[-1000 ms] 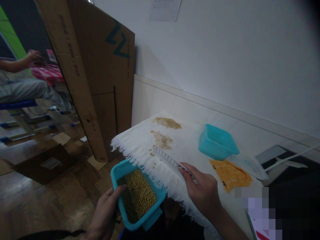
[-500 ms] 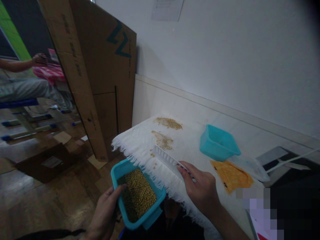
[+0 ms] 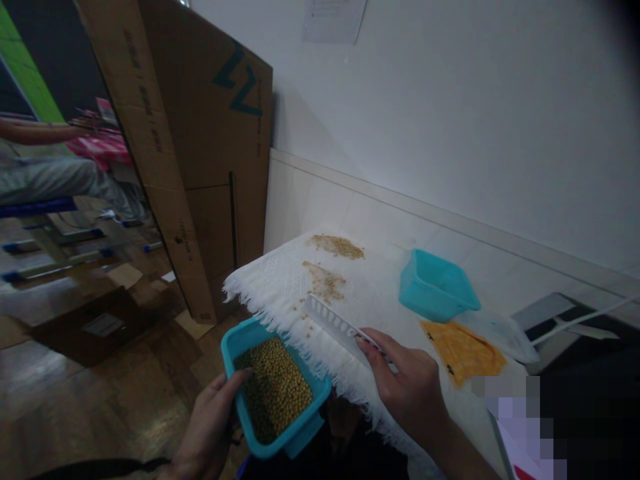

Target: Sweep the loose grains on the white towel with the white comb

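My left hand (image 3: 213,413) grips the near-left rim of a turquoise plastic box (image 3: 303,437), its thumb inside. Yellow soybeans (image 3: 280,390) fill the lower part of this box, which sits just below the table edge. In my right hand (image 3: 407,377) is a white slotted plastic strip (image 3: 333,323), held on edge over the fringed white cloth (image 3: 280,287). A few loose beans lie by the strip's far end. Beyond it are two thin patches of beans, a nearer patch (image 3: 327,283) and a farther patch (image 3: 340,247).
A second turquoise box (image 3: 435,287) stands on the cloth at right, beside an orange cloth (image 3: 465,350) and a clear plastic lid (image 3: 505,340). A tall cardboard box (image 3: 210,147) stands at left against the wall. Farther left, another person (image 3: 55,177) sits on a stool.
My right hand and the strip have shifted slightly toward the near edge of the cloth. The left hand and its box have barely moved. The other person's hand has lowered.
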A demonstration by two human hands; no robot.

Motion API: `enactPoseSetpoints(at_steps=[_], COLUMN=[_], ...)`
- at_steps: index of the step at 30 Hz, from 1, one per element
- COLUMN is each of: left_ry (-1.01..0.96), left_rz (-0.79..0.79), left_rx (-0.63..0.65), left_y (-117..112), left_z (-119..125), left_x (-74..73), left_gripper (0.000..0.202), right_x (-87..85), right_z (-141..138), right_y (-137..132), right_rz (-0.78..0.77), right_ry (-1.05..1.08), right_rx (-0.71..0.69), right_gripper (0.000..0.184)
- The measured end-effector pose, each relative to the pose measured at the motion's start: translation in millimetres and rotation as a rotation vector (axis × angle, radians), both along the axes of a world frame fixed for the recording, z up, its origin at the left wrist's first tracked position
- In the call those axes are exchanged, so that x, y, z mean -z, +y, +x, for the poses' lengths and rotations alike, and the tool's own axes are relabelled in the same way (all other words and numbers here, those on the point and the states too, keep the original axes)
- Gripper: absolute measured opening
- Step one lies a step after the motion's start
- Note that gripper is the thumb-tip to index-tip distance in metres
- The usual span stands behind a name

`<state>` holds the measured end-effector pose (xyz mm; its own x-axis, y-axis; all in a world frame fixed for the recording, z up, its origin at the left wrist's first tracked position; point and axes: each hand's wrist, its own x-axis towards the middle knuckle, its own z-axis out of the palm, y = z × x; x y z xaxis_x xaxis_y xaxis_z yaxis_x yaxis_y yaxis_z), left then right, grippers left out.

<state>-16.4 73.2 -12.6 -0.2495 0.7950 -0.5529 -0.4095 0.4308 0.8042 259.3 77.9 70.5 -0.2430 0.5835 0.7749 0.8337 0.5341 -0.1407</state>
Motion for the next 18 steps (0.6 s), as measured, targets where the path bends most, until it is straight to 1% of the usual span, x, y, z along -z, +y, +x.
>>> enactPoseSetpoints(at_steps=[3,8,11,15,18], left_ry=[-0.028,-0.011,-0.003,0.01,0.029], left_rz=[-0.003,0.013,0.01,-0.006,-0.01], left_rx=[0.013,0.008,0.012,0.024,0.02], left_y=[0.6,1.5,0.7,-1.9,-4.6], left_z=[-0.4,-1.3,-1.2,-2.5,-4.6], left_x=[-0.2,6.5,5.1,4.1,13.3], left_gripper=[0.042,0.041,0.039,0.042,0.045], right_x=[-3.9,-3.4,-4.0,-4.9,-4.3], right_z=[-1.8,-2.9,-4.5,-6.9,-8.3], right_y=[-0.3,-0.3,-2.5,-5.7,-6.8], right_rz=[0.019,0.014,0.014,0.03,0.029], right_ry=[-0.013,-0.02,-0.026,-0.04,-0.044], right_rx=[-0.002,-0.002,-0.004,-0.009,-0.008], right_gripper=[0.044,0.051,0.054,0.051,0.047])
